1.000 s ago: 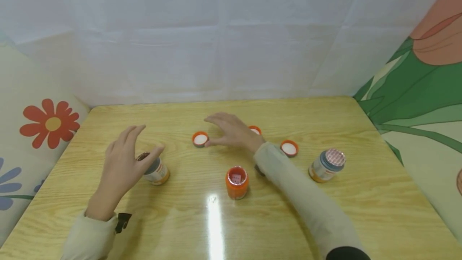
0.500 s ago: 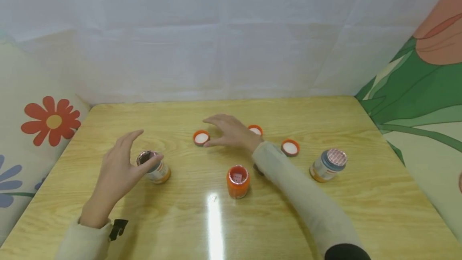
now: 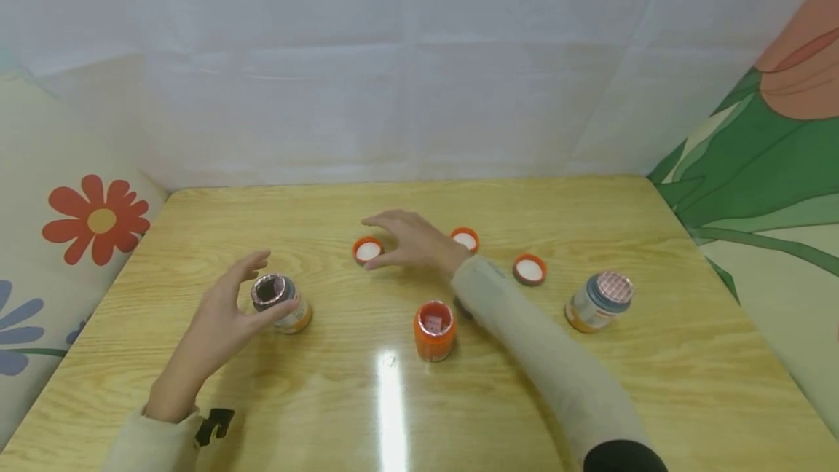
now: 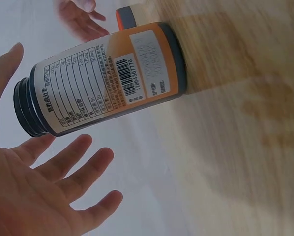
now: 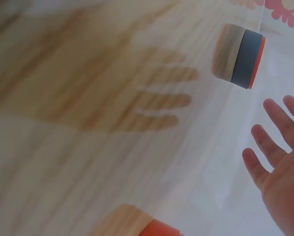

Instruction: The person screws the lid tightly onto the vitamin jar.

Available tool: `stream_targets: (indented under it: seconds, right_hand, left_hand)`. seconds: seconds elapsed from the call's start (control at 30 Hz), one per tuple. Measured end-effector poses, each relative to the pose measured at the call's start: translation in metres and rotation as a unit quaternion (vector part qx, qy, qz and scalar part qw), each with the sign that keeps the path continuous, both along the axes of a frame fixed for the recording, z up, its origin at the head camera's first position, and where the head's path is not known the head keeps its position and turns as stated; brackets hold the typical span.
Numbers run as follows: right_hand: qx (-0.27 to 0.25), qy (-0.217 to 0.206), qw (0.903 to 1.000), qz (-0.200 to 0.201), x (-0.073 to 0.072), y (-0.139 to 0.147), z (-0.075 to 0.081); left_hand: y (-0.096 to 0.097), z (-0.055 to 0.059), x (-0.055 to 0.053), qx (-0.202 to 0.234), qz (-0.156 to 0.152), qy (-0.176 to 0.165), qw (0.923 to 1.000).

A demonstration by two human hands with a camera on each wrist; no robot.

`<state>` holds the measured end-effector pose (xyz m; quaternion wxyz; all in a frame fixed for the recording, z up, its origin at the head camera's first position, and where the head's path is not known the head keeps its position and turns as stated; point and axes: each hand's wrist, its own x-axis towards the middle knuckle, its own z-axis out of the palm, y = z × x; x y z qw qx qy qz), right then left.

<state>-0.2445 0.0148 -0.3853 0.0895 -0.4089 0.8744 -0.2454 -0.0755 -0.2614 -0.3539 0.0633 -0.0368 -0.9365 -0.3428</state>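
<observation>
My left hand [image 3: 223,319], thumb and fingers spread, hovers around an uncapped grey jar [image 3: 293,317] with a white and orange label. In the left wrist view a gap shows between the palm and this upright jar [image 4: 105,81], whose threaded neck is bare. My right hand [image 3: 416,242] hangs over the table with thumb and fingers apart, close to an upturned lid [image 3: 368,248] with an orange rim and white lining. The right wrist view has that grey lid [image 5: 248,59] beyond the straight fingers [image 5: 267,147]. Neither hand holds anything.
An orange jar [image 3: 434,344] stands uncapped at the middle, a pale square piece inside. Right of it is a grey jar [image 3: 593,304] with a checked foil top. Two more upturned lids, one [image 3: 465,240] behind the right wrist and another [image 3: 529,269], lie farther right. A dark item is mostly hidden under the right forearm.
My left hand has lowered beside the grey jar, so the jar's mouth now shows between thumb and fingers. My right hand has shifted slightly left across the lid.
</observation>
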Motion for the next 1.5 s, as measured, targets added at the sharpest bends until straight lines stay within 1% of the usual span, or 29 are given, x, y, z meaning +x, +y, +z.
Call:
stream_targets:
  seconds: [0.1,0.27,0.4,0.5,0.73,0.87,0.97,1.13,1.3,1.37,1.5]
  right_hand:
    - [0.007,0.001,1.0000,0.004,0.000,-0.001,-0.002]
    - [0.014,0.000,0.9999,0.010,0.000,-0.003,-0.002]
    - [0.014,-0.008,0.9998,0.010,0.002,-0.002,-0.002]
    - [0.018,-0.009,0.9997,0.014,0.002,-0.002,-0.002]
    - [0.038,-0.009,0.9990,0.024,0.000,-0.005,-0.004]
    - [0.049,-0.018,0.9984,0.021,0.000,-0.005,-0.006]
    - [0.051,-0.021,0.9983,0.019,0.000,-0.005,-0.006]
    - [0.054,-0.004,0.9983,0.023,0.001,-0.005,-0.004]
    - [0.062,-0.001,0.9978,0.024,0.001,-0.007,-0.003]
    - [0.062,-0.003,0.9978,0.021,0.001,-0.007,-0.003]
    - [0.070,0.006,0.9973,0.021,0.000,-0.008,-0.004]
  left_hand:
    - [0.000,-0.002,0.002,0.015,-0.001,-0.009,0.9998]
    - [-0.001,-0.007,0.003,0.037,-0.006,-0.033,0.9988]
    - [-0.002,-0.010,0.003,0.044,-0.013,-0.058,0.9973]
    - [-0.002,-0.013,0.002,0.046,-0.017,-0.067,0.9965]
    - [-0.001,-0.015,0.001,0.048,-0.025,-0.056,0.9969]
    - [0.000,-0.018,0.001,0.049,-0.029,-0.050,0.9971]
    - [0.000,-0.019,0.001,0.047,-0.030,-0.055,0.9969]
    - [-0.002,-0.022,0.000,0.050,-0.036,-0.066,0.9959]
    - [-0.003,-0.027,0.000,0.061,-0.044,-0.060,0.9953]
    - [-0.003,-0.028,0.000,0.061,-0.045,-0.060,0.9953]
    - [-0.004,-0.029,-0.001,0.056,-0.044,-0.062,0.9956]
